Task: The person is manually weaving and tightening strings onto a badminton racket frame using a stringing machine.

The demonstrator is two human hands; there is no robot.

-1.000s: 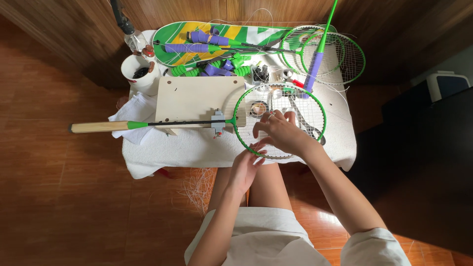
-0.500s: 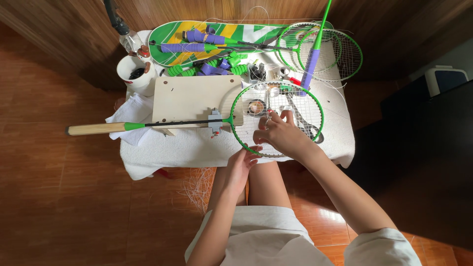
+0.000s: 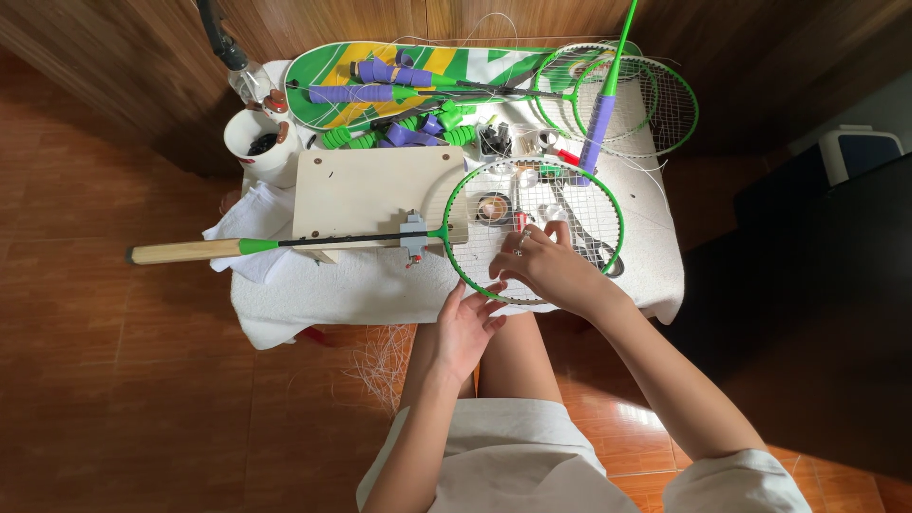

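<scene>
A green-framed badminton racket (image 3: 446, 204) with a wooden grip lies across a small table, its shaft clamped to a wooden board (image 3: 370, 190). My right hand (image 3: 546, 266) rests on the strung head, fingers curled over the strings near the lower rim. My left hand (image 3: 467, 328) is below the rim at the table's front edge, fingers apart, fingertips touching the frame from underneath. Whether either hand pinches a string is too fine to tell.
A white cloth-covered table (image 3: 655, 271) holds a white cup (image 3: 258, 142), a green and yellow racket cover (image 3: 332, 66), purple and green grip rolls (image 3: 399, 133), two more green rackets (image 3: 646, 100) and small tools. Loose string lies on the wooden floor (image 3: 380, 366). My knees are under the front edge.
My right hand has slid slightly up and right across the strings. My left hand stays under the lower rim. The view has shifted a little.
</scene>
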